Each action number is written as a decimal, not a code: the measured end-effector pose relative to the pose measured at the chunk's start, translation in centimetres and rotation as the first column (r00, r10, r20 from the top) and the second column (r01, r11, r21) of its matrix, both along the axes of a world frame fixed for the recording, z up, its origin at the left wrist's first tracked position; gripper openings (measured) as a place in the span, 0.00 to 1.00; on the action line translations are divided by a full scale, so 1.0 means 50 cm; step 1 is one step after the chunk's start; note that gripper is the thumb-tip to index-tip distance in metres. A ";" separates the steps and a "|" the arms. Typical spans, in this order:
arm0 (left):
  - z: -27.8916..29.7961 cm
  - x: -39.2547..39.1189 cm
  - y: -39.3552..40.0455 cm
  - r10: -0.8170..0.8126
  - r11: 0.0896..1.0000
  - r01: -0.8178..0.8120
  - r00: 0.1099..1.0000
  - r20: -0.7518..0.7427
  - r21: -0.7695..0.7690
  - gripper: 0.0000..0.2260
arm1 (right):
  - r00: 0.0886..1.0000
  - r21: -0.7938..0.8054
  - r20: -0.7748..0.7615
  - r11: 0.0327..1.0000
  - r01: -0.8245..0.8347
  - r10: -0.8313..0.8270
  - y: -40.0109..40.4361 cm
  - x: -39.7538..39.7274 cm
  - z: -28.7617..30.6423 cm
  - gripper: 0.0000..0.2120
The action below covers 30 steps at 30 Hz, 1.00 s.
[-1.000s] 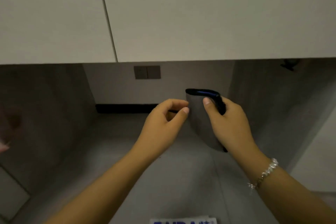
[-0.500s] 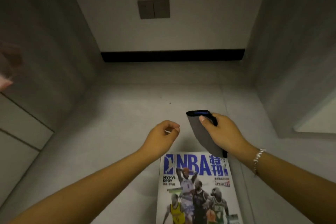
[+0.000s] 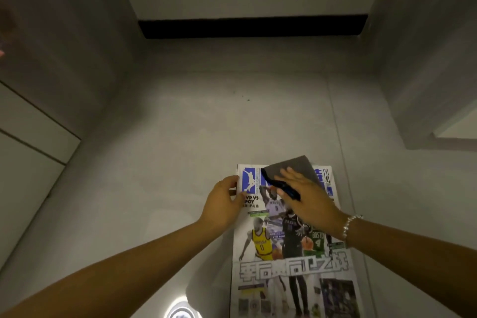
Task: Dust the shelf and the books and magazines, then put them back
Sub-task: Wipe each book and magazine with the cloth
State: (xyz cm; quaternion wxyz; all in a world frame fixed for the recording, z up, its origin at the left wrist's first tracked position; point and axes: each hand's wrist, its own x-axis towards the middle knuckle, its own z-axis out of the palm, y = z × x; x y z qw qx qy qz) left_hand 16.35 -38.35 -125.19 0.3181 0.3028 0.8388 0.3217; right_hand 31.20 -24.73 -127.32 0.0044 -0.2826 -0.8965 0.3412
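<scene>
While a second ago our right hand [image 3: 307, 199] held the grey cloth [image 3: 289, 170] folded upright in the air, it now lies flat on the magazine [image 3: 291, 245], fingers [image 3: 289, 175] straight and spread a little, pressing the cloth down on the top of the cover. Our left hand [image 3: 222, 204], which hung loosely curled beside the cloth, has come down to the magazine's upper left edge, thumb on the cover and the other fingers curled round the edge to steady it. Our view has also dropped from the cabinet doors to the shelf [image 3: 180, 137], so the whole cover shows. We judge from this that the wiping of the magazine is just beginning: the cloth touches the title band only, and the lower cover looks untouched.

The magazine lies face up on the grey shelf, right of centre and close to us, well apart from the back wall and its dark strip [image 3: 253, 29]. Its long axis runs from us toward the back of the niche, nearly straight, leaning slightly. The title end points away from us, so the print reads upright from where we stand. The cloth sits across the far short edge, one corner reaching past it onto the bare shelf. A few dark specks [image 3: 245, 98] lie farther back. A bracelet [image 3: 349, 224] circles our right wrist.
</scene>
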 end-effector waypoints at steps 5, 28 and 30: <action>0.008 -0.008 -0.003 0.116 0.993 -0.116 0.990 0.081 -0.001 0.21 | 0.994 0.061 0.060 0.993 -0.099 0.096 -0.009 0.008 -0.024 0.28; -0.020 -0.026 0.020 0.309 0.936 -0.343 0.693 0.652 -0.080 0.12 | 0.994 0.075 0.095 0.996 -0.053 0.045 0.014 -0.056 -0.020 0.24; -0.027 -0.033 0.018 0.304 0.936 -0.343 0.678 0.669 -0.078 0.13 | 0.987 0.095 0.079 0.985 -0.147 0.139 -0.020 -0.030 -0.016 0.25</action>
